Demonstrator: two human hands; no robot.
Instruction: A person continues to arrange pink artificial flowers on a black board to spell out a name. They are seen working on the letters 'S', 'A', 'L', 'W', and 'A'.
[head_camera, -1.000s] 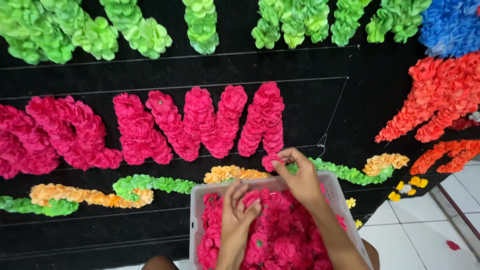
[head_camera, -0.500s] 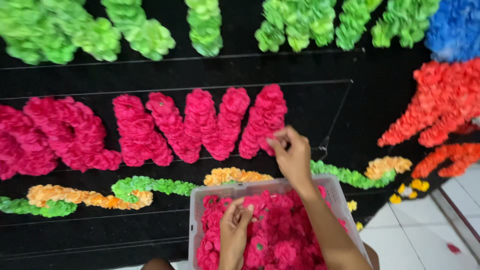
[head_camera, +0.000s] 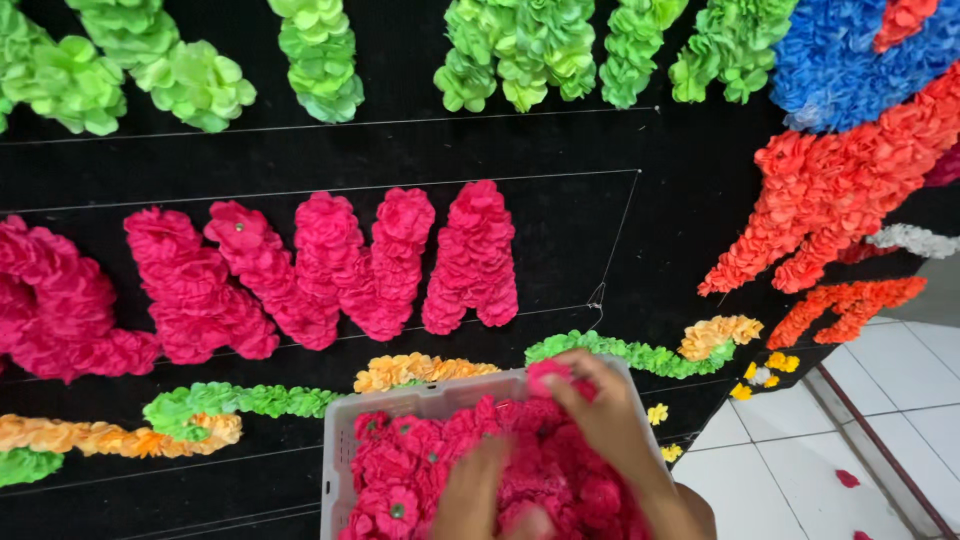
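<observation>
A grey plastic crate (head_camera: 420, 402) full of pink paper flowers (head_camera: 400, 470) sits low in the middle of the view. My right hand (head_camera: 605, 420) is over the crate's far right corner, fingers pinched on one pink paper flower (head_camera: 548, 375). Inside the crate, my left hand (head_camera: 472, 492) is pressed into the pile with its fingertips buried among the flowers. Just beyond the crate, a black board (head_camera: 600, 230) carries big shapes made of pink flowers (head_camera: 470, 260).
The board also holds green flower shapes (head_camera: 520, 60) along the top, blue (head_camera: 850, 60) and orange-red clusters (head_camera: 840, 190) at the right, and a strip of green, orange and yellow flowers (head_camera: 620, 350) below the pink shapes. White floor tiles (head_camera: 880, 400) with loose petals lie at the lower right.
My right hand has come down from the lower end of the rightmost pink shape to the crate's far corner. My left hand stays in the flower pile.
</observation>
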